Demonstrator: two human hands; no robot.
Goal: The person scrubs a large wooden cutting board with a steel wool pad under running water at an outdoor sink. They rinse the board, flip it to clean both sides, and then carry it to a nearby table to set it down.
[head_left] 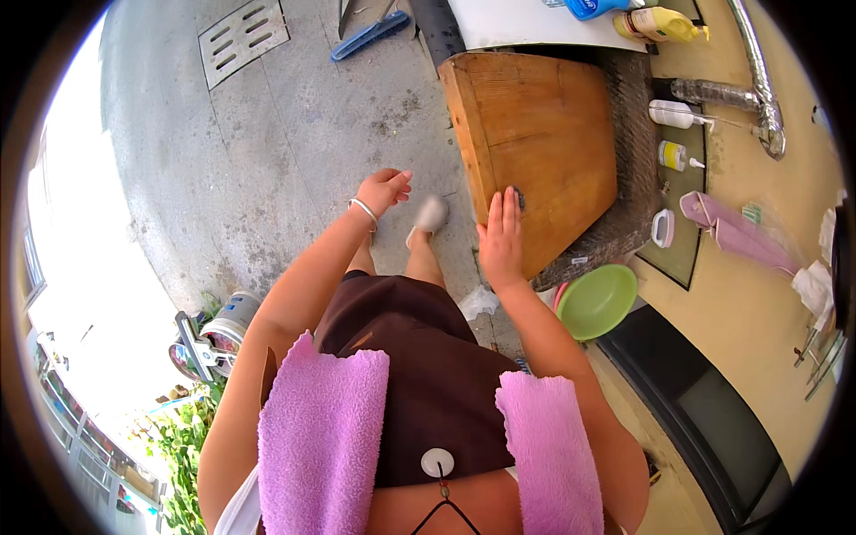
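My right hand [502, 236] lies with straight fingers on the brown wooden board [544, 134], near its front-left edge. A small dark round spot [520, 198] on the board shows beside the fingertips. The board is thick and rests on a dark, rough-sided stand [637, 152]. Out over the floor, to the left of the board, my left hand [385, 190] hangs in the air with loosely bent fingers. Nothing shows in it, and it touches nothing. A pale bracelet [363, 209] circles that wrist.
Right of my right forearm sits a green basin [599, 301]. Bottles [673, 114] and a pink umbrella [736, 234] are along the wall side. A blue brush [371, 36] lies on the grey floor, near a drain grate [243, 40]. A purple towel [325, 437] drapes over my shoulders.
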